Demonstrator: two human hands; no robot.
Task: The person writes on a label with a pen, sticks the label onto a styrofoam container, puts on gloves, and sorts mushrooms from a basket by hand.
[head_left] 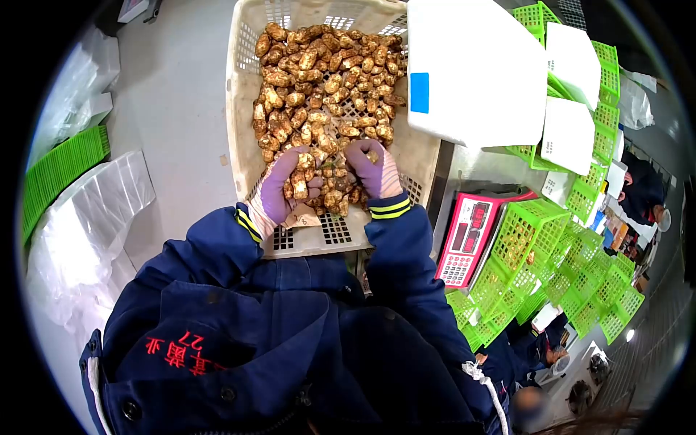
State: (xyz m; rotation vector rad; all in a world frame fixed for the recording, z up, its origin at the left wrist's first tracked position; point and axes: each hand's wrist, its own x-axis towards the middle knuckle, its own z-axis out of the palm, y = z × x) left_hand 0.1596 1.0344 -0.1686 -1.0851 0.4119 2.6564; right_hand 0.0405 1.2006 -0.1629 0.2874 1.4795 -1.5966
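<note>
A large off-white plastic crate (235, 138) with perforated walls stands before me, heaped with stubby, brown-and-cream mushrooms (308, 61) that look dirt-stained. My left hand (277, 190), in a purple glove, is closed around several mushrooms over the crate's near left part. Across from it, my right hand (373, 171) is gloved too, fingers curled, with one mushroom (372, 156) showing at its fingertips. Loose mushrooms lie between and below both hands. Near my left hand, a torn scrap of brownish paper (303, 216) lies on the crate's slotted floor.
A white box (478, 72) with a blue label overlaps the crate's right side. Below it sits a red digital scale (470, 235), with green baskets (518, 250) beside it. Clear plastic bags (87, 225) and green stacked baskets (64, 170) are at left. Other people (641, 192) work at right.
</note>
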